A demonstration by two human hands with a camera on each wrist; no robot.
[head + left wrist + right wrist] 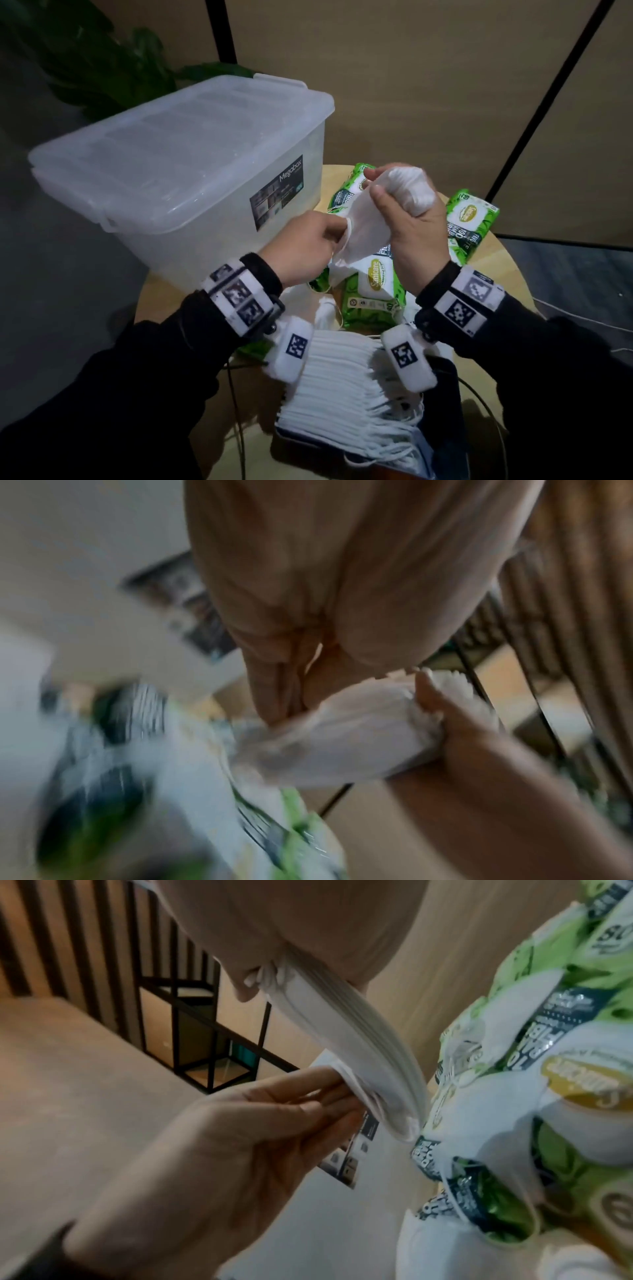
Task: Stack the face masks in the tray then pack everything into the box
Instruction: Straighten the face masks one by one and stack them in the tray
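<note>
Two hands meet above the round wooden tabletop [507, 260], both busy with white face masks. The right hand [407, 222] is raised with its fingers curled round a small bunch of masks [416, 192], the thumb pressing one mask against the bunch. The left hand [305, 246] pinches the lower edge of that mask [359, 226], which hangs between the two hands; the right wrist view shows the left fingers [308, 1091] lying along the mask's folded edge. Near the body, a thick stack of masks [346, 394] lies in a dark tray [445, 380] at the tabletop's near edge, ear loops trailing off its right side. A few loose masks [322, 311] lie just beyond the stack, under the left wrist. Several green wet-wipe packs [373, 291] are scattered under and behind the hands, one [469, 219] well to the right. The translucent plastic box [178, 171] sits on the left part of the tabletop with its lid on, a label on the side facing the wipes. A leafy plant [113, 61] stands behind the box. The left wrist view is heavily blurred.
</note>
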